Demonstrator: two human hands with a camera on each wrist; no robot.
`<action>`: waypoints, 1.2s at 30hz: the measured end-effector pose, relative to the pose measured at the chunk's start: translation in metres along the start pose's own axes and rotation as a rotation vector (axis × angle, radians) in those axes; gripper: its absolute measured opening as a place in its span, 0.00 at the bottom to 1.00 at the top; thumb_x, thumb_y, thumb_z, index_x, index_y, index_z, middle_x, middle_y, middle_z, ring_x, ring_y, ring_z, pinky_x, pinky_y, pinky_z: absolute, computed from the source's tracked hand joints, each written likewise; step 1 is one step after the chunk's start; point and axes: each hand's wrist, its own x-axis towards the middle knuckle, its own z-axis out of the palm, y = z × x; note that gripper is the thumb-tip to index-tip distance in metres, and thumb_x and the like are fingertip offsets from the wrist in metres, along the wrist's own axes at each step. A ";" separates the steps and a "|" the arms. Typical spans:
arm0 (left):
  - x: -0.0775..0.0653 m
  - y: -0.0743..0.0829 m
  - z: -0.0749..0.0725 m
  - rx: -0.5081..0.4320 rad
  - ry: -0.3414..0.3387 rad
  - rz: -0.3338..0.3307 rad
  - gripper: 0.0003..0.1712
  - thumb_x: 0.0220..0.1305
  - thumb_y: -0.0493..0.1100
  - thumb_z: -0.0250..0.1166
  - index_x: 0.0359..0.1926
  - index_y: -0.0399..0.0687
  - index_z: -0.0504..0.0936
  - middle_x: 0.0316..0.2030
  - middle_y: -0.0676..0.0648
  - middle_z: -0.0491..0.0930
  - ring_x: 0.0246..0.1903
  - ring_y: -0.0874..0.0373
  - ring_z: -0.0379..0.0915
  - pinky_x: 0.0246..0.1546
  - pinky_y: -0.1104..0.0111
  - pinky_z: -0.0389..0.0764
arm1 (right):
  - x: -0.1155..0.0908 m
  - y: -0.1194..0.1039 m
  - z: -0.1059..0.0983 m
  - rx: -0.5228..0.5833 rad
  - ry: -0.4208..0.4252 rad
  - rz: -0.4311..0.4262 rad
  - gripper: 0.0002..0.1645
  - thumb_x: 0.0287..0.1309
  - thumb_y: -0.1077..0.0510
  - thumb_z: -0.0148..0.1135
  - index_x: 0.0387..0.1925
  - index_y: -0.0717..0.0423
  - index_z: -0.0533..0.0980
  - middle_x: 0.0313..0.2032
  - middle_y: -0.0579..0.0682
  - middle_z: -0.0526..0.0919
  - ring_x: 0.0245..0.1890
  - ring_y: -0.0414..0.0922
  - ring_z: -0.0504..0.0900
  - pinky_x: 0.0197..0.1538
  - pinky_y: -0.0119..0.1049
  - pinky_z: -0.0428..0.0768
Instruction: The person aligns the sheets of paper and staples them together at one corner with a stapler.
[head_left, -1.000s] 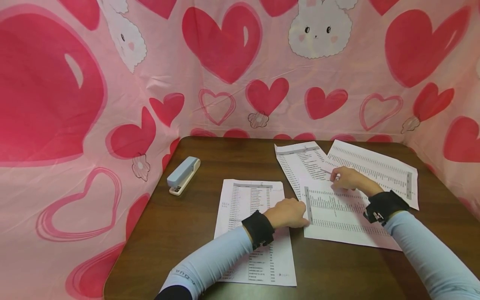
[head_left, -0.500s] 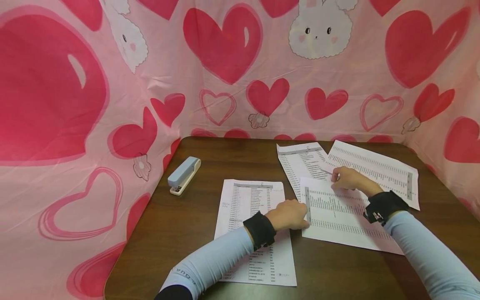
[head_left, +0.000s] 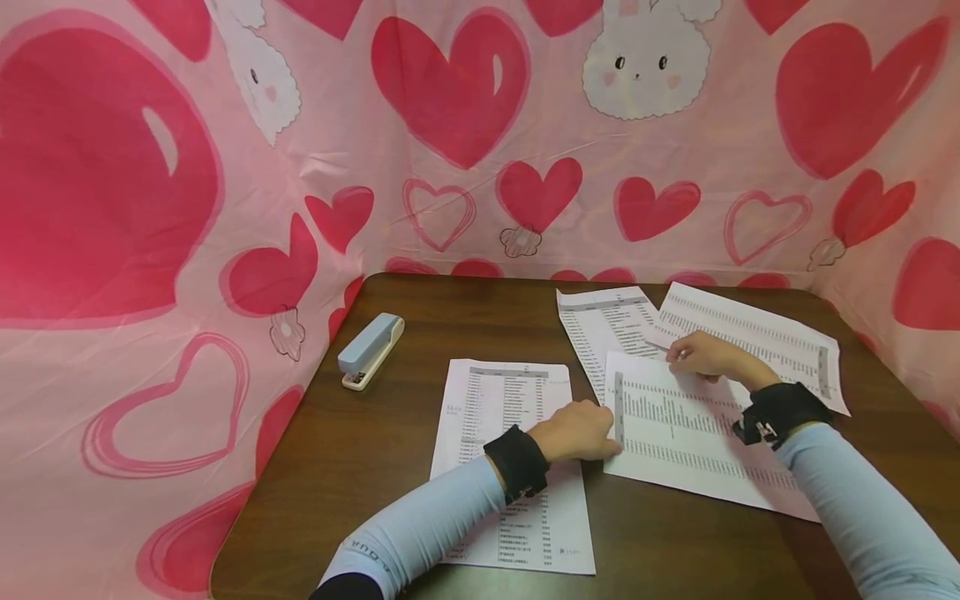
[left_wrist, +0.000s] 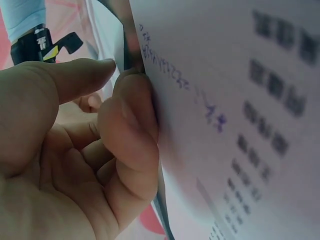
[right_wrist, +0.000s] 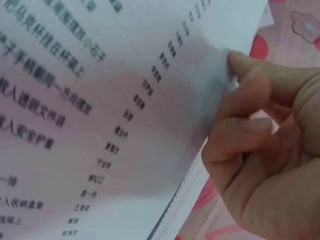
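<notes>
While one stapler [head_left: 372,351] lies apart from four sheets [head_left: 609,327], left hand [head_left: 576,430] and right hand [head_left: 711,357] pinch one sheet [head_left: 675,429] between fingers.

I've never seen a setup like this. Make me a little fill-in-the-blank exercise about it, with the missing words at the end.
1. The table beneath the papers is ____ in colour.
2. In the head view, the stapler lies on the ____ side of the table.
3. Of the left hand and right hand, the one farther from the stapler is the ____.
4. The solid red shapes on the pink backdrop are ____.
Missing words: brown; left; right; hearts.
</notes>
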 end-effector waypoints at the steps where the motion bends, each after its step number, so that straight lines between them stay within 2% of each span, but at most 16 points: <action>1: 0.000 0.000 0.000 -0.004 0.000 -0.003 0.16 0.63 0.56 0.65 0.32 0.49 0.80 0.22 0.53 0.74 0.20 0.61 0.70 0.18 0.70 0.67 | 0.000 0.001 -0.001 0.011 -0.005 0.002 0.15 0.61 0.55 0.63 0.46 0.59 0.79 0.27 0.50 0.73 0.17 0.42 0.68 0.23 0.31 0.68; 8: 0.000 0.000 0.001 0.010 0.001 -0.018 0.17 0.64 0.57 0.64 0.29 0.49 0.79 0.20 0.53 0.74 0.20 0.62 0.69 0.18 0.70 0.66 | -0.006 0.007 -0.005 0.084 -0.041 0.005 0.17 0.62 0.54 0.62 0.49 0.60 0.78 0.21 0.45 0.69 0.20 0.43 0.70 0.26 0.32 0.69; 20: -0.001 0.000 0.000 -0.008 0.011 -0.003 0.19 0.65 0.56 0.61 0.23 0.50 0.77 0.16 0.55 0.71 0.16 0.63 0.67 0.15 0.71 0.64 | -0.022 0.018 -0.012 0.184 -0.053 -0.015 0.24 0.61 0.51 0.64 0.53 0.62 0.75 0.27 0.48 0.70 0.25 0.43 0.71 0.30 0.34 0.70; 28: -0.003 -0.001 -0.003 -0.155 0.004 0.030 0.24 0.67 0.52 0.60 0.14 0.52 0.75 0.10 0.57 0.73 0.11 0.67 0.71 0.14 0.74 0.68 | -0.031 0.020 -0.018 0.201 -0.020 -0.005 0.22 0.61 0.50 0.65 0.51 0.60 0.77 0.28 0.49 0.73 0.26 0.45 0.70 0.29 0.32 0.67; 36: -0.002 -0.010 -0.006 -0.232 -0.016 0.092 0.19 0.68 0.47 0.57 0.18 0.53 0.75 0.12 0.58 0.76 0.14 0.67 0.74 0.16 0.75 0.69 | -0.035 0.016 -0.025 0.166 0.024 -0.002 0.24 0.59 0.47 0.66 0.52 0.59 0.78 0.31 0.50 0.77 0.23 0.45 0.70 0.27 0.30 0.67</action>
